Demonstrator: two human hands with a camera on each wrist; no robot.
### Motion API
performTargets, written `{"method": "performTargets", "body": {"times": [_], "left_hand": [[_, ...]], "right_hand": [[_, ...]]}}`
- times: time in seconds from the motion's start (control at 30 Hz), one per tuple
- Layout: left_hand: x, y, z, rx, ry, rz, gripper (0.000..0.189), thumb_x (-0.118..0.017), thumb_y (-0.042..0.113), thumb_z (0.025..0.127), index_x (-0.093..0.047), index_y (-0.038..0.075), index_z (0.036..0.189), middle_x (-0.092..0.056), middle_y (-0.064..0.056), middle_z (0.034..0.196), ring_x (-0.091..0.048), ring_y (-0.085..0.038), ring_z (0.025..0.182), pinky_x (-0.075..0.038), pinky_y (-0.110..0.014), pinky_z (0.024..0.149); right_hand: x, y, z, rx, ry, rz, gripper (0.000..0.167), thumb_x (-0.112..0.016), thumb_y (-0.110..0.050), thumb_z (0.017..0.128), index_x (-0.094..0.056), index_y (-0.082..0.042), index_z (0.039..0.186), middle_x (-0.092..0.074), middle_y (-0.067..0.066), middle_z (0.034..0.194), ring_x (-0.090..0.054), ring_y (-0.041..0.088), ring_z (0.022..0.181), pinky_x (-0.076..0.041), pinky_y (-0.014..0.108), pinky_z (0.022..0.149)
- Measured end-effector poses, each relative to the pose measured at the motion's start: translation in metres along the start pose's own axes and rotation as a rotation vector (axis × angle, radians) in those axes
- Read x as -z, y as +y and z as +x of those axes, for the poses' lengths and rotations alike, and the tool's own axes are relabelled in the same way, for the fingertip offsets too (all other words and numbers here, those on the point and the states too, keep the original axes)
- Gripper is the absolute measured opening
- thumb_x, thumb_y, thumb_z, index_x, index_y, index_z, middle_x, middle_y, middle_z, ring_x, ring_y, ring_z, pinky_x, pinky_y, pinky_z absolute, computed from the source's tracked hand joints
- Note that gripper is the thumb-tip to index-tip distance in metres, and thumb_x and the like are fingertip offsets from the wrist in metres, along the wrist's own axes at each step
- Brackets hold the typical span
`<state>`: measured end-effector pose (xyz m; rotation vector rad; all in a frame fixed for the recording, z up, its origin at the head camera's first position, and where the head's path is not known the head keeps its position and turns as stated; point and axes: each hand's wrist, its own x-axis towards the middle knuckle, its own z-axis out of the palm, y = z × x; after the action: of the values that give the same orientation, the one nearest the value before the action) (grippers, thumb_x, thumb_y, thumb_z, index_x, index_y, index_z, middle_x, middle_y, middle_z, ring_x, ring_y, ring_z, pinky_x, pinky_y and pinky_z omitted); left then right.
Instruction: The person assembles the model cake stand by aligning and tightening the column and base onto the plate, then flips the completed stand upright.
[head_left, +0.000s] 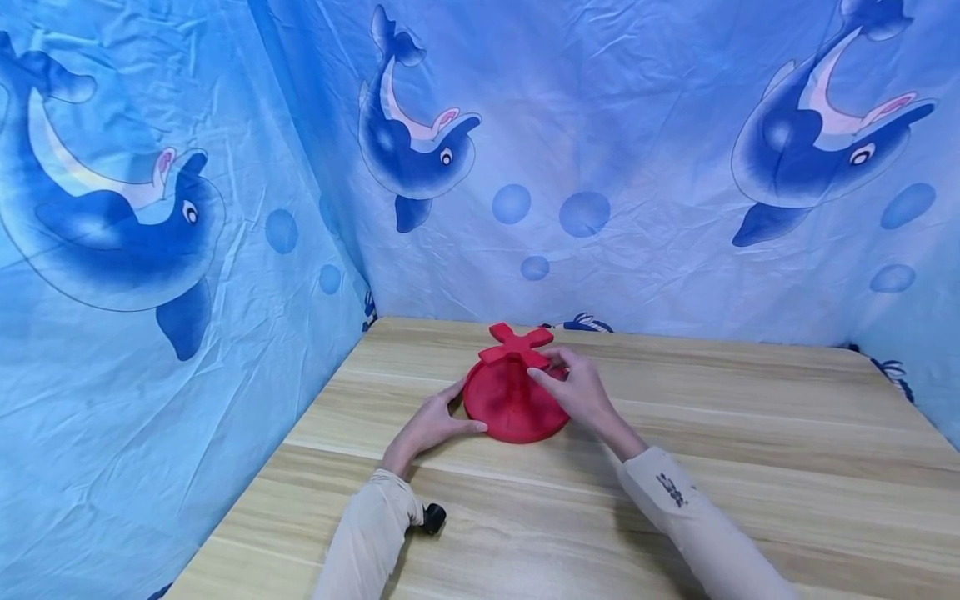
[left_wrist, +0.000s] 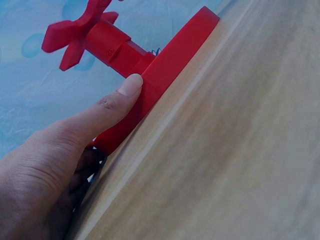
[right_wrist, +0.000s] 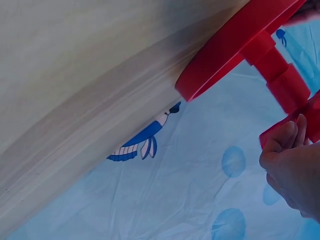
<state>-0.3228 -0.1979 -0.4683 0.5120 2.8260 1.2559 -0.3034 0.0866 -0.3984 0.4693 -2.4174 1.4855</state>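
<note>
A red stand with a round disc base (head_left: 495, 417) is on the table. From the middle of the disc rises a stepped post (left_wrist: 107, 45), marked with what looks like "32", topped by a four-armed cross piece (head_left: 516, 343). My left hand (head_left: 431, 429) grips the disc's rim on its left side, thumb (left_wrist: 112, 107) against the edge and the other fingers mostly hidden behind it. On the right, my right hand (head_left: 581, 392) pinches one arm of the cross piece between thumb and fingers, as the right wrist view shows.
The wooden table (head_left: 750, 467) reaches back to a blue cloth backdrop (head_left: 645, 125) printed with dolphins. Another cloth wall (head_left: 247, 250) runs along the table's left side. A small black device (head_left: 433, 518) sits at my left cuff.
</note>
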Motion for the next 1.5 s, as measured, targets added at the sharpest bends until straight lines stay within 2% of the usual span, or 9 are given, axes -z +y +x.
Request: {"method": "performTargets", "body": {"times": [0.2,0.37,0.5,0.63,0.73,0.87,1.0,1.23,1.5], "left_hand": [[0.001,0.000,-0.001,0.005,-0.001,-0.014,0.106,-0.089,0.055,0.077,-0.037,0.019,0.162,-0.042,-0.005,0.161,-0.035,-0.028,0.149,-0.035,-0.051,0.117],[0.001,0.001,-0.002,-0.002,-0.005,-0.027,0.106,-0.088,0.054,0.078,-0.036,0.016,0.163,-0.042,-0.007,0.161,-0.035,-0.031,0.149,-0.036,-0.054,0.116],[0.001,0.001,-0.002,0.001,-0.002,-0.032,0.106,-0.089,0.053,0.078,-0.037,0.016,0.162,-0.042,-0.008,0.161,-0.034,-0.030,0.149,-0.036,-0.054,0.116],[0.001,0.001,-0.003,0.011,-0.001,-0.027,0.106,-0.089,0.053,0.078,-0.037,0.015,0.162,-0.041,-0.007,0.161,-0.034,-0.030,0.150,-0.035,-0.053,0.117],[0.001,0.000,-0.003,0.010,-0.002,-0.015,0.106,-0.089,0.054,0.078,-0.037,0.016,0.162,-0.041,-0.007,0.161,-0.034,-0.030,0.149,-0.036,-0.053,0.116],[0.001,0.000,-0.002,0.009,-0.003,-0.003,0.106,-0.088,0.055,0.078,-0.036,0.017,0.163,-0.042,-0.006,0.161,-0.035,-0.030,0.149,-0.039,-0.052,0.115],[0.001,0.001,-0.003,0.006,-0.001,-0.007,0.106,-0.088,0.054,0.078,-0.036,0.016,0.163,-0.042,-0.006,0.161,-0.035,-0.029,0.149,-0.040,-0.051,0.114],[0.001,0.002,-0.002,0.012,-0.004,-0.019,0.106,-0.089,0.053,0.078,-0.035,0.018,0.163,-0.042,-0.005,0.161,-0.035,-0.028,0.149,-0.040,-0.051,0.114],[0.000,0.001,-0.002,0.002,-0.004,-0.011,0.105,-0.088,0.054,0.078,-0.036,0.019,0.163,-0.041,-0.004,0.162,-0.034,-0.028,0.149,-0.039,-0.052,0.115]], "right_hand": [[-0.001,0.001,-0.005,0.046,-0.011,0.026,0.036,-0.074,-0.018,0.098,-0.067,-0.002,0.129,-0.068,0.010,0.111,-0.062,0.026,0.101,-0.057,0.032,0.080],[0.004,0.009,-0.003,0.047,0.090,0.034,0.029,-0.069,-0.017,0.101,-0.068,-0.001,0.125,-0.068,0.011,0.106,-0.061,0.026,0.097,-0.055,0.028,0.075],[0.008,0.015,0.005,0.025,0.140,0.021,0.036,-0.068,-0.019,0.101,-0.063,0.001,0.131,-0.065,0.015,0.112,-0.060,0.028,0.102,-0.056,0.035,0.081],[0.009,0.020,0.015,-0.012,0.083,0.023,0.049,-0.066,-0.019,0.103,-0.053,-0.004,0.147,-0.060,0.020,0.133,-0.057,0.033,0.119,-0.056,0.048,0.093],[0.008,0.024,0.019,-0.037,0.017,0.043,0.056,-0.062,-0.018,0.105,-0.044,-0.005,0.157,-0.055,0.020,0.144,-0.053,0.036,0.129,-0.053,0.051,0.101],[0.005,0.029,0.024,-0.033,-0.039,0.074,0.057,-0.055,-0.013,0.108,-0.034,-0.001,0.160,-0.045,0.022,0.155,-0.047,0.039,0.138,-0.046,0.053,0.108],[0.001,0.034,0.030,-0.029,-0.049,0.110,0.055,-0.051,-0.015,0.110,-0.033,0.003,0.159,-0.036,0.021,0.162,-0.041,0.039,0.144,-0.041,0.051,0.112],[0.005,0.037,0.027,-0.072,-0.021,0.211,0.049,-0.056,-0.013,0.108,-0.045,0.000,0.154,-0.054,0.021,0.145,-0.050,0.036,0.131,-0.048,0.049,0.107],[0.009,0.040,0.023,-0.068,-0.034,0.216,0.044,-0.061,-0.016,0.106,-0.055,-0.003,0.148,-0.061,0.019,0.133,-0.055,0.034,0.124,-0.049,0.050,0.105]]}}
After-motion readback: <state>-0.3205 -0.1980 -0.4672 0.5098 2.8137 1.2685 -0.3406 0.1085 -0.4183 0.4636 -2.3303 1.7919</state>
